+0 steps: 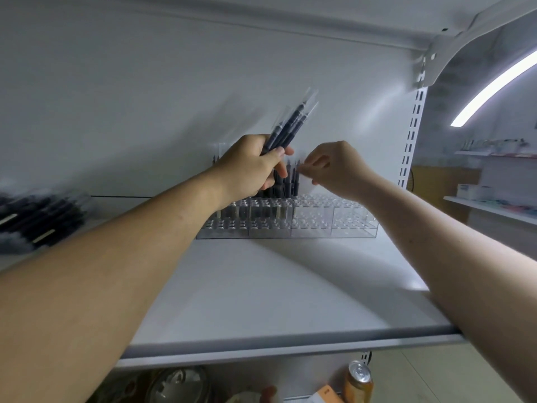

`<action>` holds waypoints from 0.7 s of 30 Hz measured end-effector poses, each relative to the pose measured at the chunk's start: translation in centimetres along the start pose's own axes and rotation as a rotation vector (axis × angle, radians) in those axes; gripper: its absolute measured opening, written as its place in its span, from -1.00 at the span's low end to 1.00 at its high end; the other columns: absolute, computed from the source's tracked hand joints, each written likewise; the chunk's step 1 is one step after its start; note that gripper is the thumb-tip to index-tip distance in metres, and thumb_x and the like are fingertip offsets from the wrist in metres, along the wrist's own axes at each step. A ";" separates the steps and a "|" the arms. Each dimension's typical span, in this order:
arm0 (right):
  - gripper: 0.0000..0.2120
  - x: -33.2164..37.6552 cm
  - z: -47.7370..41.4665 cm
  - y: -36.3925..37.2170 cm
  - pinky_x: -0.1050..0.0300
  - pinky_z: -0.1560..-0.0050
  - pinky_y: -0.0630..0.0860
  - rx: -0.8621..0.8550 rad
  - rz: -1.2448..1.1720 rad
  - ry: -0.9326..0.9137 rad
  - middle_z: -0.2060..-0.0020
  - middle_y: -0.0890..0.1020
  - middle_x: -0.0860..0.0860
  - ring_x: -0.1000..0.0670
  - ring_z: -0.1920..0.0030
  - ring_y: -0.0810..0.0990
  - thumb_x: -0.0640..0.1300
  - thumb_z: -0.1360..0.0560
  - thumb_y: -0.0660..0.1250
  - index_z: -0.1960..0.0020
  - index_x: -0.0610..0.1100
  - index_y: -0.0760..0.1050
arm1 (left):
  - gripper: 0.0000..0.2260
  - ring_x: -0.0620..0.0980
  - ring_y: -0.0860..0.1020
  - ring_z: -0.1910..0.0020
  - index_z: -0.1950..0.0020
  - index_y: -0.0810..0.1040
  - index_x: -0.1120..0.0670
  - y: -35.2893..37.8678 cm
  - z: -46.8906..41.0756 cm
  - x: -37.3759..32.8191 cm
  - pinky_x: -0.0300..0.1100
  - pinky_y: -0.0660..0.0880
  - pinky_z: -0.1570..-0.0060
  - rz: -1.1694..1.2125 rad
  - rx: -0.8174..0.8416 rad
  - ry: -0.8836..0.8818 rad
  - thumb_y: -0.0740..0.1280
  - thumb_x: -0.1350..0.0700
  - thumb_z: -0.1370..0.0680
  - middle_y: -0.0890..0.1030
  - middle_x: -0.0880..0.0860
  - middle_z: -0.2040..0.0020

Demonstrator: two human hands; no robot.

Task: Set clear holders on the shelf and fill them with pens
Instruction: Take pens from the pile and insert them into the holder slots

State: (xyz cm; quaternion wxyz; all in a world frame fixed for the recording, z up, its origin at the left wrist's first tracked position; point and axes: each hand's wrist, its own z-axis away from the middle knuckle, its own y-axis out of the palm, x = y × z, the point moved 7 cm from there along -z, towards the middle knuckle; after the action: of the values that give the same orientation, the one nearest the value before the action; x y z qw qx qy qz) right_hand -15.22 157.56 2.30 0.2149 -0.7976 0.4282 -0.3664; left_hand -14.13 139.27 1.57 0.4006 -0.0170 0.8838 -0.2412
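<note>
Head view of a white shelf [261,301]. A stepped clear holder [334,225] stands at the back of the shelf, close to the rear wall. Its left compartments are filled with dark standing pens [279,184]; its right compartments show only open holes.

The left hand [250,164] grips a bundle of pens [290,123], fingers and thumb wrapped round the barrels, clear caps pointing up and to the right. This hand and its forearm cover the holder's left end and much of its rear rows.

The right hand [337,167] is above the holder's middle, fingers curled, with thumb and forefinger drawn together at the top of one standing pen. Motion blur prevents telling whether they actually pinch it.

A blurred heap of loose pens [37,219] lies at the left edge, well apart from the holder. A slotted upright [412,135] rises at the shelf's right rear corner, and a light strip [494,85] glows beyond it. An orange can [359,379] stands below the shelf's front lip.
</note>
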 end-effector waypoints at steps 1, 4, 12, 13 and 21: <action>-0.90 0.0 0.0 -0.8 0.09 0.08 0.67 -0.065 -0.043 -0.015 0.17 0.73 0.04 0.02 0.17 0.72 -0.03 -0.57 0.49 0.03 -0.06 0.65 | -0.79 -0.11 0.42 0.44 -0.27 0.57 0.13 0.0 0.0 0.1 -0.37 0.33 0.51 0.001 0.006 -0.008 0.17 0.12 -0.76 0.61 0.14 0.12; -0.93 0.1 0.3 -2.5 0.15 0.26 0.57 -0.137 -0.393 -0.019 0.15 0.75 -0.03 -0.02 0.22 0.71 -0.19 -0.58 0.45 -0.05 -0.13 0.68 | -0.79 -0.09 0.43 0.43 -0.26 0.58 0.09 0.1 -0.1 0.5 -0.35 0.33 0.52 0.004 0.021 -0.034 0.18 0.10 -0.76 0.62 0.10 0.14; -0.79 0.5 0.8 -1.1 0.05 0.22 0.45 0.008 -0.825 0.068 0.10 0.71 -0.16 -0.12 0.17 0.64 -0.14 -0.60 0.45 -0.13 -0.28 0.66 | -0.80 0.00 0.50 0.35 -0.21 0.60 0.09 0.4 -0.1 0.9 -0.26 0.34 0.50 -0.007 0.057 -0.069 0.21 0.08 -0.75 0.67 0.03 0.19; -0.76 0.4 0.8 -1.0 0.05 0.22 0.46 0.002 -0.803 0.071 0.10 0.72 -0.16 -0.12 0.17 0.65 -0.11 -0.60 0.46 -0.13 -0.28 0.66 | -0.80 0.00 0.51 0.34 -0.20 0.61 0.08 0.4 -0.1 0.9 -0.26 0.35 0.50 -0.010 0.059 -0.068 0.21 0.07 -0.75 0.68 0.03 0.19; -0.80 1.0 1.1 -0.5 0.07 0.22 0.47 0.052 -0.829 0.067 0.05 0.73 -0.22 -0.14 0.10 0.73 -0.12 -0.61 0.44 0.01 -0.29 0.60 | -0.81 0.04 0.56 0.32 -0.20 0.57 0.09 1.2 0.1 0.5 -0.27 0.32 0.51 -0.021 0.129 -0.069 0.20 0.05 -0.76 0.75 0.04 0.07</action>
State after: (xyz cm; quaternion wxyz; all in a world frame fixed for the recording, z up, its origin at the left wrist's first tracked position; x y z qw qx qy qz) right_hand -13.75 157.08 2.34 0.0551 -0.8845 0.0679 -0.4582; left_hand -14.20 140.15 0.58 0.4284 -0.0088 0.8520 -0.3010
